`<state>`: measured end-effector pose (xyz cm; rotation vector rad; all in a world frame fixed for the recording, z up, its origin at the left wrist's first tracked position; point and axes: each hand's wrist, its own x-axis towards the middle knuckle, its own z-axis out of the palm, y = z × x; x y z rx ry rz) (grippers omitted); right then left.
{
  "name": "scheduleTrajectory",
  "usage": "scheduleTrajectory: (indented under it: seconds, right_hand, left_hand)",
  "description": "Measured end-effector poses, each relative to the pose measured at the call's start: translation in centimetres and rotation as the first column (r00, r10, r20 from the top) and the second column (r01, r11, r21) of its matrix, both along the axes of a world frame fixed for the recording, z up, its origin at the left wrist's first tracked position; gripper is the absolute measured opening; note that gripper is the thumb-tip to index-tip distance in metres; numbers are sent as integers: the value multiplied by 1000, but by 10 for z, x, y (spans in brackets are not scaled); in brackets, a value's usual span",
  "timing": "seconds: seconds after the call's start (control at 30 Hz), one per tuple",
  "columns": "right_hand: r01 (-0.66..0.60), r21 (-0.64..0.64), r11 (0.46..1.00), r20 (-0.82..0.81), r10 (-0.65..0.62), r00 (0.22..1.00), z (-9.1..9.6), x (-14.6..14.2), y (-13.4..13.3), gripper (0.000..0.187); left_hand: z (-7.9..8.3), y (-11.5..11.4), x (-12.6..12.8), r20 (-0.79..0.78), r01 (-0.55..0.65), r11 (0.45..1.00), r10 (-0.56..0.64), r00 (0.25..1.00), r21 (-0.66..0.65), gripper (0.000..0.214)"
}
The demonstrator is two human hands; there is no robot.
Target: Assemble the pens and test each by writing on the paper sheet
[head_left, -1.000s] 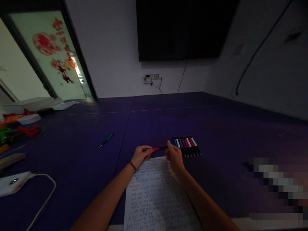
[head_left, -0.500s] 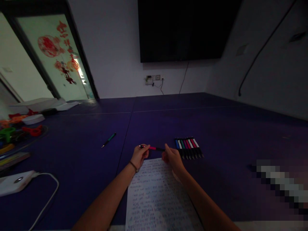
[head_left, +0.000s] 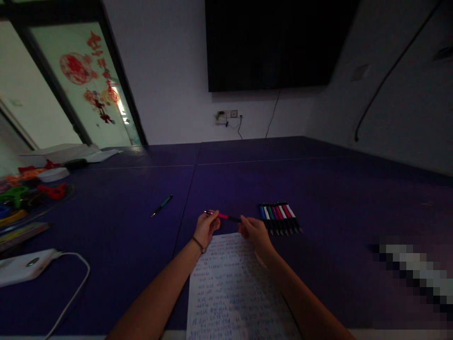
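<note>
A pink and black pen is stretched between my two hands, above the top edge of a handwritten sheet of paper. My left hand pinches its pink end, and my right hand grips the black end. Just right of my right hand, several pens in blue, white, green, purple and red lie side by side in a row. A single green and black pen rests on the table to the left of my left hand.
The purple table has seams across it. At left are a white device with a cable, scissors with coloured handles, a white roll and papers. A pixelated object lies at right.
Both hands keep hold of the pink pen, whose black end has dipped slightly. The whole view has shifted a little, with things appearing slightly farther right.
</note>
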<state>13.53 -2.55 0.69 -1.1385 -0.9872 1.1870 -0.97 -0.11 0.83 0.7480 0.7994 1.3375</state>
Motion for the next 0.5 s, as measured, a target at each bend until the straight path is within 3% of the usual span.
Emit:
scheduleTrajectory:
  seconds: [0.13,0.3,0.4,0.5]
  right_hand:
    - [-14,54,998,-113,20,993,6,-1,-3,36]
    - [-38,-155,987,-16,36,999,5,-2,-3,45]
    - [-59,-43,997,5,59,998,3,-2,-2,39]
    - [-66,64,996,-77,71,994,3,-3,-2,36]
  left_hand:
    - [0,1,-1,49,-41,999,42,998,-31,28]
    - [-3,1,0,49,30,999,-31,998,27,27]
    - [-3,1,0,75,-26,1000,25,997,11,27]
    - [-2,0,0,106,-72,997,74,992,-22,27]
